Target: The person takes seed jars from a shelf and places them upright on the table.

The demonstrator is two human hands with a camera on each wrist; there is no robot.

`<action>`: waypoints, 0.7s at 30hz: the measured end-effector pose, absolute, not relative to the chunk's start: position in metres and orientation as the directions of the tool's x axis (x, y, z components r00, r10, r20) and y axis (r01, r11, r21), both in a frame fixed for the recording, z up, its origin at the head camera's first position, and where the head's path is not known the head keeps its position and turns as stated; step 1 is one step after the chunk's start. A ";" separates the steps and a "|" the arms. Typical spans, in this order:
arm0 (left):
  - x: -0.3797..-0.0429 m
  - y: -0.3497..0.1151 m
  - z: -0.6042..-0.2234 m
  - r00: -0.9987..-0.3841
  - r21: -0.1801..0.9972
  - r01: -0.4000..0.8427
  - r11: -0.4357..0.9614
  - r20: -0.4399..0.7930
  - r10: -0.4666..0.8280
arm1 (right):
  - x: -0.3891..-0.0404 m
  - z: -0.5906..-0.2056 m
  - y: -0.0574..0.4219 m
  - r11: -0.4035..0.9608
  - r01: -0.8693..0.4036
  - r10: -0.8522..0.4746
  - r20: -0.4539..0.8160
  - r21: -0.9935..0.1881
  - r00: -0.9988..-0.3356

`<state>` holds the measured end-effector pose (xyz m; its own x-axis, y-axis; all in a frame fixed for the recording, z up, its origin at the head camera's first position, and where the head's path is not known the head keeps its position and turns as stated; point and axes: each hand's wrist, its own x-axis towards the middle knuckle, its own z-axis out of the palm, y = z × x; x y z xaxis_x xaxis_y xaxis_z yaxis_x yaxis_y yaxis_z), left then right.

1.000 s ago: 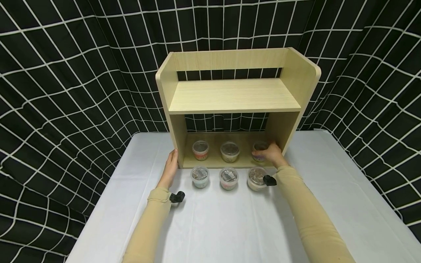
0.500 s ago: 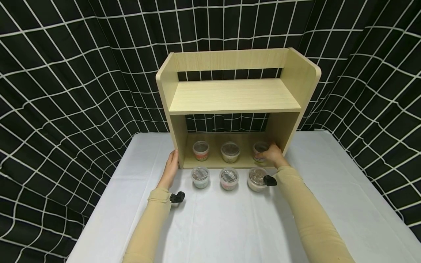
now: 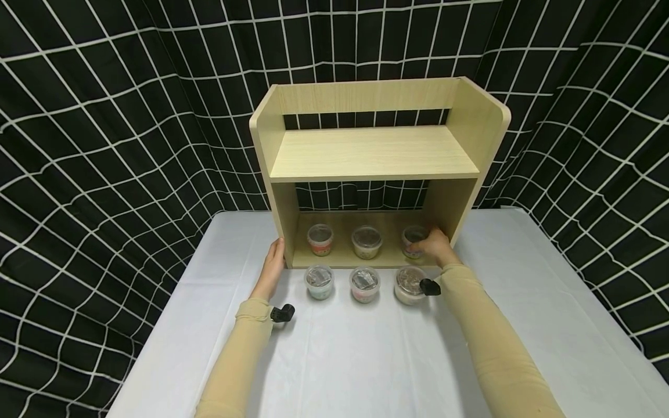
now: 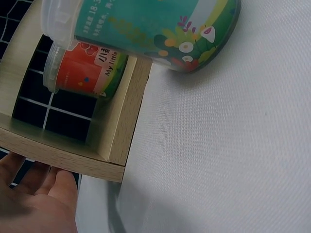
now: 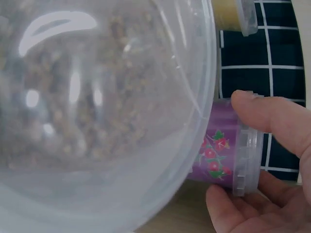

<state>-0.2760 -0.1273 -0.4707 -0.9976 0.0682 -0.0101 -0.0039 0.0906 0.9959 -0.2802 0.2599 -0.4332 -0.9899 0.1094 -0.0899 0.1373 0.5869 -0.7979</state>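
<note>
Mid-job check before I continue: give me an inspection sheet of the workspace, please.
Surface: white cloth, lightly creased.
Job's things: all round, lidded plastic: red tub, yellowish tub and purple tub in the lower compartment of the pale wooden shelf unit; teal tub, pink tub and whitish tub in front, on the cloth.
Clutter: nothing seen.
Hands: right hand grips the purple tub; left hand touches the shelf unit's outer left side.
Cables: nothing seen.
Surroundings: white-gridded black fabric behind and at both sides.

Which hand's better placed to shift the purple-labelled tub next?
Right, I'd judge: the right hand grips the purple-labelled tub, while the left hand is at the opposite side of the wooden shelf unit, well away from it.
</note>
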 end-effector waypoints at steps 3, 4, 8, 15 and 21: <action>-0.275 -0.127 -0.470 -0.998 0.996 0.004 0.092 -0.002 0.067 | -0.280 -0.434 0.260 0.599 0.130 0.122 -0.071 -0.790 -0.990; -0.275 -0.128 -0.470 -0.998 0.996 0.003 0.085 -0.003 0.070 | -0.280 -0.434 0.260 0.604 0.127 0.123 -0.066 -0.787 -0.990; -0.284 -0.130 -0.483 -0.998 0.998 0.007 0.063 0.003 0.059 | -0.282 -0.430 0.260 0.620 0.105 0.124 -0.035 -0.778 -0.992; -0.287 -0.130 -0.489 -0.999 0.995 0.021 0.099 0.017 0.041 | -0.282 -0.418 0.253 0.596 0.027 0.118 0.055 -0.802 -0.991; -0.286 -0.132 -0.488 -0.999 0.994 0.008 0.109 0.003 0.048 | -0.274 -0.406 0.243 0.553 -0.020 0.104 0.092 -0.833 -0.990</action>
<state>-0.2864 -0.1315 -0.4883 -0.9988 0.0481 0.0026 0.0078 0.1089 0.9940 -0.2739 0.2429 -0.4056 -0.9903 0.1039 0.0924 -0.0196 0.5531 -0.8329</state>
